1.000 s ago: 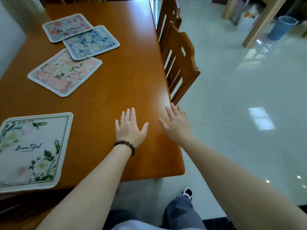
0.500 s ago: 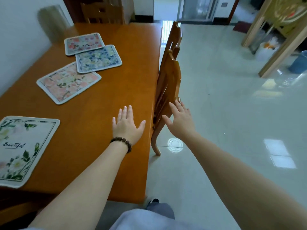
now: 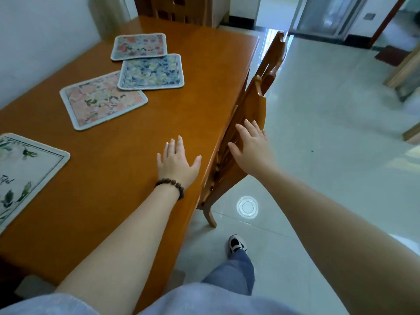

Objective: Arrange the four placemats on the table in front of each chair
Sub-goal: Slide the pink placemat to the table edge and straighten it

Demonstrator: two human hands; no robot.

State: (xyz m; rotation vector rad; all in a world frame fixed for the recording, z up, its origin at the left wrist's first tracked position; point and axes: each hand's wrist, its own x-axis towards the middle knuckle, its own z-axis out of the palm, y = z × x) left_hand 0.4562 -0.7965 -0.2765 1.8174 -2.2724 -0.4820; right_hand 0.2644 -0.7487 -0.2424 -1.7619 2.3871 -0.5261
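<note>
Left hand lies flat with fingers spread over the wooden table, holding nothing. Right hand, fingers straight and empty, is at the nearest chair back. Four placemats: white floral near left; pink, blue and red-patterned clustered farther, the blue overlapping the pink.

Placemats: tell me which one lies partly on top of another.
The blue floral placemat: its near-left corner overlaps the pink floral placemat. The red floral placemat and white rose placemat lie apart.
</note>
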